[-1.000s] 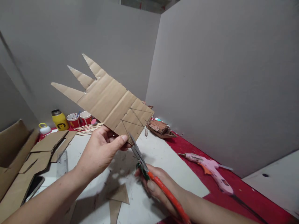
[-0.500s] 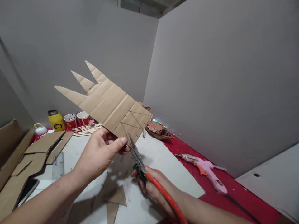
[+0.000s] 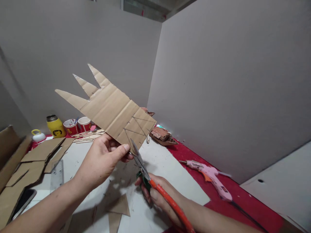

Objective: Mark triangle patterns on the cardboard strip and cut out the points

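A piece of cardboard (image 3: 110,108) is held up above the table, with three long spikes at its upper left and pencilled zigzag lines near its right end. My left hand (image 3: 103,157) pinches its lower edge between thumb and fingers. In my right hand (image 3: 157,194) are scissors (image 3: 140,161) with one red-orange and one green handle. Their blades are parted around the cardboard's lower corner, close to my left thumb. Part of the right fingers is hidden behind the handles.
A pink glue gun (image 3: 211,174) lies on the red cloth (image 3: 252,197) at right. A brown model boat (image 3: 161,134), wooden sticks (image 3: 85,136), cups (image 3: 71,127) and a yellow bottle (image 3: 56,126) stand behind. Cardboard sheets (image 3: 34,168) and a ruler (image 3: 57,174) lie left; scraps (image 3: 121,205) lie below.
The whole view has shifted slightly, so the table items appear a little further left. Both hands keep their holds, and the scissors stay at the cardboard's lower corner.
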Motion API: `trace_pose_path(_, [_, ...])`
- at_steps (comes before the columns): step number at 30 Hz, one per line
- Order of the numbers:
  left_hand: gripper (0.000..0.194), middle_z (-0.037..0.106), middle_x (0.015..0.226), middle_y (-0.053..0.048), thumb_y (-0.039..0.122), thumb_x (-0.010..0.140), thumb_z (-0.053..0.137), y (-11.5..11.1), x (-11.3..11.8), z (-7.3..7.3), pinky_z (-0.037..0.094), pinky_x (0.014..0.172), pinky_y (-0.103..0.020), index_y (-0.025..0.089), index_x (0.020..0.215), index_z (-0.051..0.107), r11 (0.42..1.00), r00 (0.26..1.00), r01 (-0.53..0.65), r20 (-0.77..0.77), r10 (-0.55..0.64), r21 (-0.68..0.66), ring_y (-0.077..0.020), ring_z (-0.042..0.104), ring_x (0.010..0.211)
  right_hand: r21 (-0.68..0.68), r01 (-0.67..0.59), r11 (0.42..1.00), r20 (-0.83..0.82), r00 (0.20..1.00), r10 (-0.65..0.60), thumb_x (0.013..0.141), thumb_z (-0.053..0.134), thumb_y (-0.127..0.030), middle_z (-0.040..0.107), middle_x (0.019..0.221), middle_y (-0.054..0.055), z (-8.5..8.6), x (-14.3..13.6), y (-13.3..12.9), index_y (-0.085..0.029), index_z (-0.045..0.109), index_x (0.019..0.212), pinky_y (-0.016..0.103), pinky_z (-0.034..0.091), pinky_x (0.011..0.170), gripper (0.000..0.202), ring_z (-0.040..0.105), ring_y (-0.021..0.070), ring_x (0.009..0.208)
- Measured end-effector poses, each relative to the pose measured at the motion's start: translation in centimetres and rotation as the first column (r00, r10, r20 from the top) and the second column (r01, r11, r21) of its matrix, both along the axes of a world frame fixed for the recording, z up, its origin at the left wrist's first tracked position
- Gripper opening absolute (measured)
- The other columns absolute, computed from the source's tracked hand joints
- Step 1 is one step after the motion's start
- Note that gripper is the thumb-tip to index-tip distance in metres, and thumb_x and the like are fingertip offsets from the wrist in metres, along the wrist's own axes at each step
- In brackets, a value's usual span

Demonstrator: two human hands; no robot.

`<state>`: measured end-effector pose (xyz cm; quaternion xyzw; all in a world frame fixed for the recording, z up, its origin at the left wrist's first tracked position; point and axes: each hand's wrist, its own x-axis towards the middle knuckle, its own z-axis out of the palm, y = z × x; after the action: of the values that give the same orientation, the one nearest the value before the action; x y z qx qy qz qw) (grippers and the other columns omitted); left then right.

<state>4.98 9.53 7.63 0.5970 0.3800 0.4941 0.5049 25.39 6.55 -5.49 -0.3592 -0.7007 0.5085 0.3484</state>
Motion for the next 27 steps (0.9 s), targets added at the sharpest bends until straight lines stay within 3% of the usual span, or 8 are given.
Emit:
trace_pose_path(7, [0.010,0.076,0.067,-0.006,0.020,0.078,0.076,-0.1,0.1,0.0,0.056,0.056,-0.025,0.015,0.084,0.071,0.999,0.999,-0.034,-0.003,0.034,-0.004,-0.0183,0.071,0.058,0.022,0.041,0.999,-0.001,0.999,-0.041,0.082,0.039,-0.085,0.042,0.065,-0.003,1.5,-0.2,-0.7,-0.017,0.056,0.099,0.025,0.034,0.050,0.072,0.036,0.0125,0.056])
trace_pose_path(14, [0.006,0.076,0.068,-0.003,0.013,0.081,0.073,0.0,0.2,-0.2,0.054,0.053,-0.019,0.015,0.086,0.070,0.999,0.999,-0.032,0.027,0.032,-0.014,-0.0144,0.070,0.057,0.056,0.072,0.996,0.019,0.997,-0.073,0.086,0.039,-0.080,0.043,0.064,-0.003,1.7,-0.4,-0.9,-0.017,0.056,0.094,0.025,0.032,0.049,0.065,0.036,0.0117,0.055])
trace_pose_path(22, [0.007,0.076,0.068,-0.002,0.011,0.082,0.071,-0.2,0.6,0.2,0.054,0.053,-0.017,0.015,0.088,0.070,1.000,0.999,-0.022,0.034,0.022,-0.018,-0.0124,0.070,0.055,0.107,-0.049,0.993,0.056,0.997,0.043,0.088,0.038,-0.078,0.046,0.072,-0.001,2.4,0.4,-0.7,-0.017,0.055,0.108,0.025,0.035,0.053,0.067,0.040,0.0134,0.061])
trace_pose_path(27, [0.006,0.076,0.067,-0.001,0.012,0.083,0.070,-0.1,0.5,-0.2,0.054,0.053,-0.016,0.014,0.088,0.069,1.000,1.000,-0.016,0.024,0.016,0.001,-0.0121,0.070,0.056,0.099,-0.004,0.995,0.079,0.997,-0.004,0.090,0.036,-0.078,0.046,0.070,-0.001,2.4,0.5,-0.7,-0.016,0.056,0.103,0.025,0.035,0.054,0.066,0.041,0.0137,0.062])
